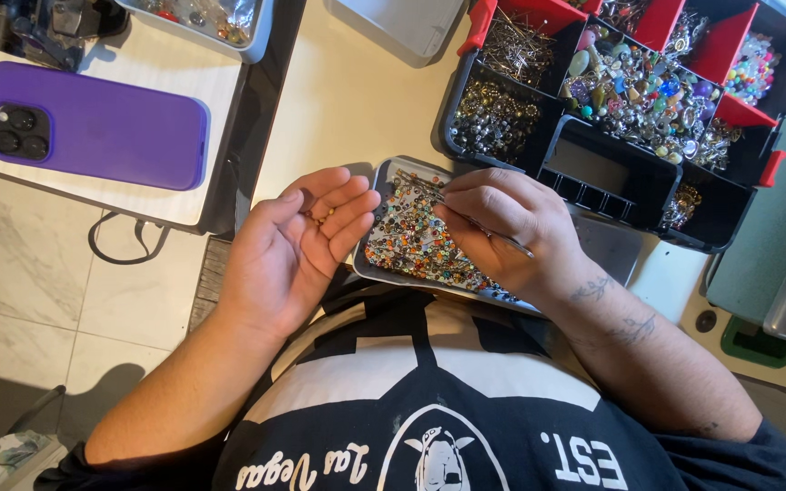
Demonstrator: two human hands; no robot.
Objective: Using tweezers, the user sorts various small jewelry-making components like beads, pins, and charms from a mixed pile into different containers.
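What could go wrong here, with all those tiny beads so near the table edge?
The left hand is cupped palm-up with a few small beads lying loose on it; a slight tilt might drop them to the floor. The bead tray seems to sit at the table's edge against the person's body, so a nudge could tip it. The right hand pinches a thin wire, which might prick a finger or slip.
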